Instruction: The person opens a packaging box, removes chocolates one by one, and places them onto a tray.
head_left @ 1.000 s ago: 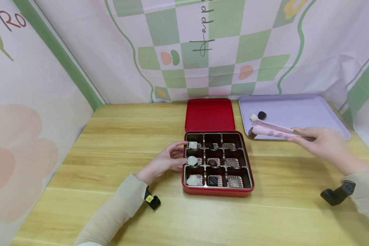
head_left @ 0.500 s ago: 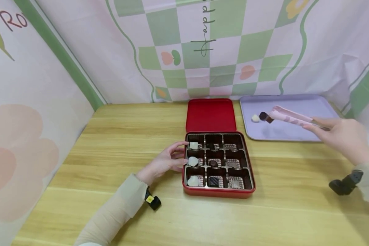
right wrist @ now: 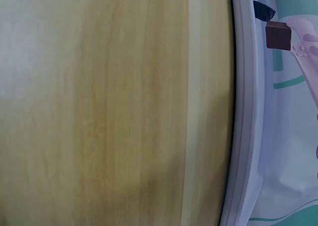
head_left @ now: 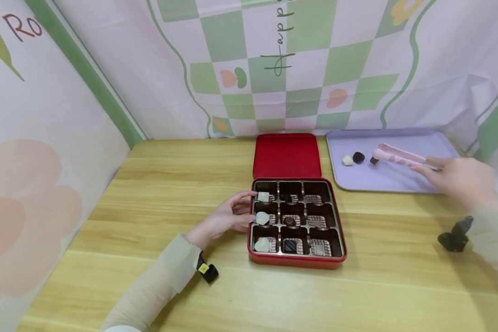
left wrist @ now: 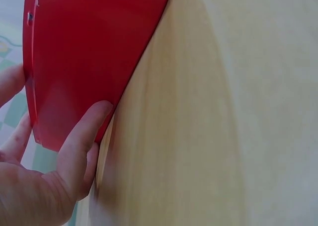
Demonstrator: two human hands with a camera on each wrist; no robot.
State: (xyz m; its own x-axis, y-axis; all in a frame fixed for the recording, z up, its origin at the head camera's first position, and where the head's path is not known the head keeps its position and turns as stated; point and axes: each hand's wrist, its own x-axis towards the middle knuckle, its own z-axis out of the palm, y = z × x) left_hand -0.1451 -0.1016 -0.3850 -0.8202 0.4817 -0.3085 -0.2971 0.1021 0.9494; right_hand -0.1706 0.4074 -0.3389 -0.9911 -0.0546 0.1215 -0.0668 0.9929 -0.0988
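My right hand [head_left: 466,177] grips pink tongs [head_left: 402,157] over the lilac tray [head_left: 398,185]. At their tip is a square brown chocolate [right wrist: 278,36], low over the tray in the head view. Left of it on the tray lie a dark round chocolate [head_left: 358,157] and a white chocolate [head_left: 347,160]. My left hand [head_left: 228,216] rests its fingertips along the left side of the red tin [head_left: 296,262]; the left wrist view has the thumb [left wrist: 79,141] against the tin's wall. White chocolates [head_left: 262,218] fill the left column of compartments, dark ones [head_left: 290,246] the middle column.
The tin's red lid [head_left: 287,156] is folded back behind it, beside the tray. A printed cloth [head_left: 269,74] hangs behind the wooden table [head_left: 182,184], with another at the left. The tin's right column [head_left: 319,248] shows bare liner.
My right hand has carried the tongs and the brown chocolate rightward from the tray's left front corner, past the other two chocolates, then lower over the tray. My left hand stays at the tin.
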